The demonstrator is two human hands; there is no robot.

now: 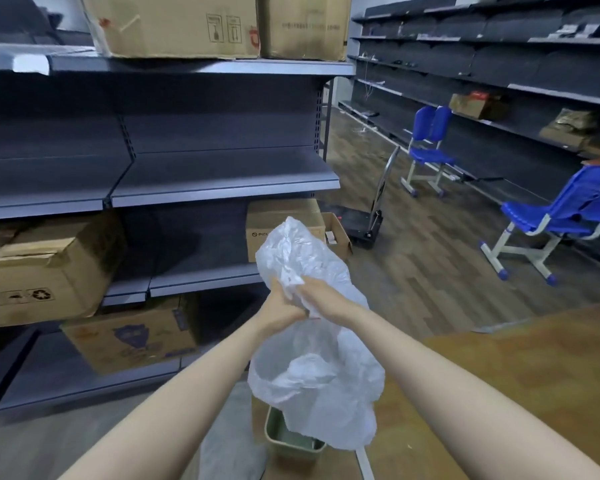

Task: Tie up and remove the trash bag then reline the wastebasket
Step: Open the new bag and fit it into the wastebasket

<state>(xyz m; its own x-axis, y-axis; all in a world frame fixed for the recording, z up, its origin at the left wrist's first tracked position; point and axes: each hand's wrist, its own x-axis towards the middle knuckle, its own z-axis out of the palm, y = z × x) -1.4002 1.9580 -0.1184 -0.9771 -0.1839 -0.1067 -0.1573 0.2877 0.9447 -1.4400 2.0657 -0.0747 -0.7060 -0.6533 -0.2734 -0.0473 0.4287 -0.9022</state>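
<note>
Trash bag [312, 375] above green wastebasket [284, 441]

The white trash bag [312, 375] is covering most of the green wastebasket [284, 441] — only its near-left corner and a strip of rim are showing, and what lies inside is not readable. The bag's crumpled plastic is also hiding the fingertips of the left hand [280, 306] and the right hand [321, 295], so how the fingers are pinching it is unclear. Both forearms are running off the bottom edge. The cardboard boxes [174, 26] on the top shelf are being cut by the upper edge — their printed marks are blurring. Items on the far shelving [499, 64] are too small to name.
</note>
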